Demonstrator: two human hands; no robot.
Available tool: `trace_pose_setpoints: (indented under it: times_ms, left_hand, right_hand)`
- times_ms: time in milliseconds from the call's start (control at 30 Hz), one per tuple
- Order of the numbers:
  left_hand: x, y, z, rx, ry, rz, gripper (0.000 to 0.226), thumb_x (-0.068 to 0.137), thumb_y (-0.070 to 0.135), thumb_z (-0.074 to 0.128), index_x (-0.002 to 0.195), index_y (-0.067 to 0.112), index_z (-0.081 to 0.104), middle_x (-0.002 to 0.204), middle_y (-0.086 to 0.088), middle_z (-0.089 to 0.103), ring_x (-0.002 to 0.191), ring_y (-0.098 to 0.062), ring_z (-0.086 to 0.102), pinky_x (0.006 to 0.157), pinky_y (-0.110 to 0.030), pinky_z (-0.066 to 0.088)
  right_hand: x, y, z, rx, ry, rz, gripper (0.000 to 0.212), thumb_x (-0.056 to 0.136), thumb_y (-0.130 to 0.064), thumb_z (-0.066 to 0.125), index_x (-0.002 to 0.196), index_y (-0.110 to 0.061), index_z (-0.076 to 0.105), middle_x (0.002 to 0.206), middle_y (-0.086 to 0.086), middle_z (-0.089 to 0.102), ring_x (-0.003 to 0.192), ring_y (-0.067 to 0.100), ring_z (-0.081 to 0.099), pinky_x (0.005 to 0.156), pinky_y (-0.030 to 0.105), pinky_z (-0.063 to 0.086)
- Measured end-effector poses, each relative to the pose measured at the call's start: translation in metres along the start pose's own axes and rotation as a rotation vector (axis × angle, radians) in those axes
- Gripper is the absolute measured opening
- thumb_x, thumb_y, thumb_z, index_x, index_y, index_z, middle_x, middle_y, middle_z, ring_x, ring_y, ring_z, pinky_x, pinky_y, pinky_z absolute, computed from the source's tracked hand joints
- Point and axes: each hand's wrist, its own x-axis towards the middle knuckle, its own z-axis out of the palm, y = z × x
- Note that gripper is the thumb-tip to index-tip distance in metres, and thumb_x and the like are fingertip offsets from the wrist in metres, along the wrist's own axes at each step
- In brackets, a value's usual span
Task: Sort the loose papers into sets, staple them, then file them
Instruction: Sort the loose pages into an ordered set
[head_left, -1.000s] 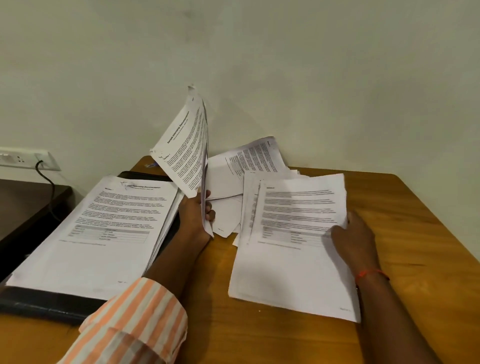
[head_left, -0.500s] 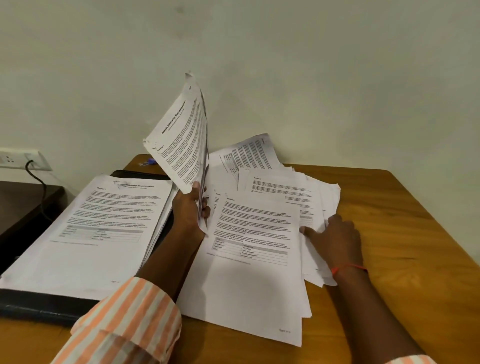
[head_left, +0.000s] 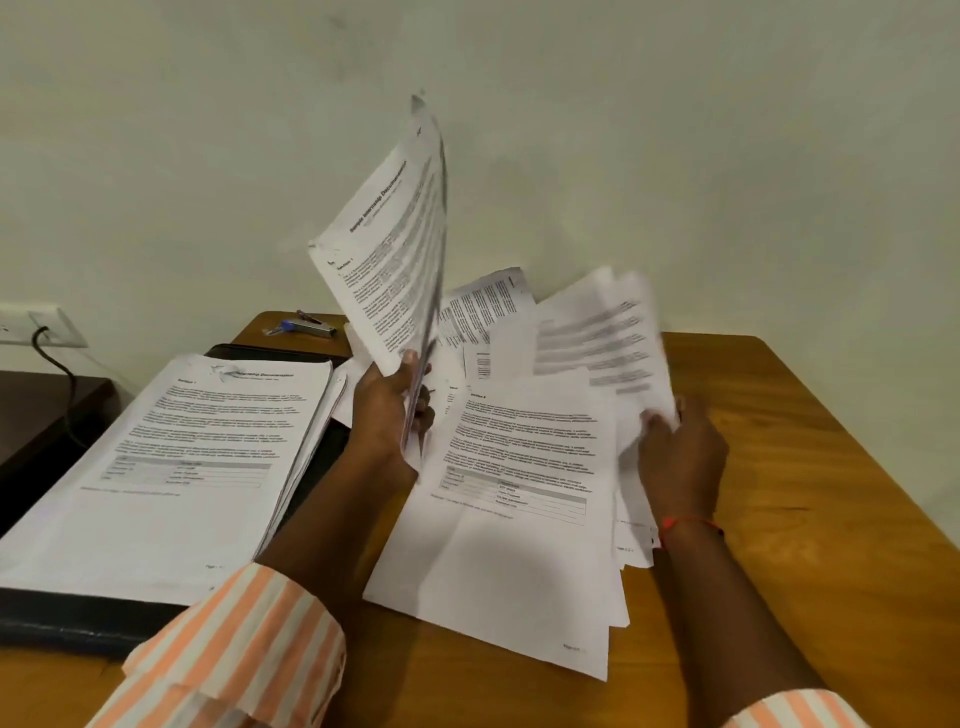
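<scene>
You are holding a set (head_left: 389, 244) upright in your left hand (head_left: 387, 410), pinching its lower edge with the thumb on the printed face and the fingers curled behind. Keeping it raised is probably keeping the gathered pages apart from the unsorted ones and ready to take the next page.

Your right hand (head_left: 680, 457) is gripping the lower edge of a sheet (head_left: 602, 332), fingers curled round it, and tilting it up off the loose papers (head_left: 519, 467). It is blurred, so I cannot tell whether you are lifting 1 sheet or more. The papers are lying fanned across the middle of the table (head_left: 779, 467), likely so that each heading is showing.

The stack (head_left: 182, 457) is resting on the black folder (head_left: 62, 616) at your left, apart from the papers, which suggests it is being kept as finished sets waiting for filing. The stapler (head_left: 306, 326) is lying at the far edge, behind the folder and untouched, so I judge you are in the sorting step.

Compared with 0.5 s ago, your right hand is no longer lying on the right side of the papers; it is now lifting the sheet clear. Since 1.0 s ago, the page with the small grid has been slid from under your right hand to the middle. Your left hand is keeping the same pinch on the set.
</scene>
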Motion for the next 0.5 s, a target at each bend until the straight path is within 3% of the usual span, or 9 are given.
trace_pose_setpoints:
  times_ms: [33,100,167,267,400,467,500]
  left_hand:
    - [-0.001,-0.003,0.002,0.011,0.002,0.01,0.06,0.083,0.039,0.049,0.128,0.001,0.06,0.068,0.007,0.053,0.049,-0.001,0.052,0.047,-0.015,0.043]
    - [-0.003,-0.011,0.005,0.031,0.007,0.005,0.056,0.098,0.029,0.048,0.14,-0.008,0.047,0.072,0.005,0.054,0.048,0.0,0.055,0.046,-0.014,0.044]
    - [-0.002,-0.016,0.002,0.014,0.015,-0.033,0.047,0.107,0.019,0.04,0.143,-0.01,0.043,0.071,0.001,0.056,0.045,-0.001,0.057,0.043,-0.014,0.045]
    - [-0.005,-0.019,0.002,0.009,0.036,-0.115,0.044,0.11,0.018,0.04,0.145,-0.007,0.044,0.059,0.001,0.057,0.038,-0.003,0.055,0.036,-0.015,0.043]
    - [-0.002,-0.026,-0.003,0.048,0.11,-0.113,0.035,0.106,0.019,0.052,0.137,0.004,0.057,0.065,0.003,0.062,0.043,-0.003,0.059,0.04,-0.016,0.045]
    - [0.0,-0.027,-0.006,0.047,0.116,-0.112,0.035,0.106,0.019,0.052,0.137,0.002,0.057,0.066,0.003,0.062,0.043,-0.002,0.058,0.044,-0.016,0.051]
    - [0.002,-0.027,-0.008,0.033,0.108,-0.119,0.036,0.107,0.019,0.051,0.138,0.001,0.056,0.066,0.003,0.061,0.043,-0.001,0.058,0.054,-0.019,0.058]
  right_hand:
    - [0.0,-0.004,-0.004,-0.004,0.093,-0.055,0.017,0.099,-0.011,0.061,0.114,-0.003,0.062,0.114,0.018,0.07,0.1,0.033,0.067,0.075,0.029,0.049]
    - [0.001,-0.006,-0.009,-0.006,0.178,-0.153,0.018,0.101,-0.01,0.057,0.114,0.002,0.06,0.117,0.021,0.068,0.101,0.033,0.067,0.073,0.023,0.045]
    - [0.001,-0.002,-0.007,0.064,0.092,-0.144,0.017,0.102,-0.011,0.056,0.115,0.0,0.06,0.117,0.018,0.068,0.102,0.03,0.066,0.073,0.02,0.044]
    - [-0.001,0.0,0.0,0.125,-0.038,-0.073,0.019,0.104,-0.015,0.053,0.119,-0.006,0.062,0.117,0.012,0.068,0.104,0.023,0.063,0.079,0.026,0.046]
    - [0.007,0.001,-0.007,0.05,0.309,-0.133,0.019,0.105,-0.015,0.05,0.111,-0.002,0.062,0.102,0.018,0.068,0.092,0.028,0.063,0.071,0.028,0.042]
    - [0.013,0.003,-0.015,0.132,0.444,-0.118,0.022,0.105,-0.018,0.048,0.112,-0.003,0.062,0.107,0.012,0.068,0.097,0.019,0.062,0.076,0.019,0.044]
    - [0.015,0.004,-0.018,0.19,0.482,-0.104,0.023,0.105,-0.02,0.048,0.115,-0.004,0.062,0.111,0.007,0.068,0.101,0.013,0.06,0.08,0.012,0.044]
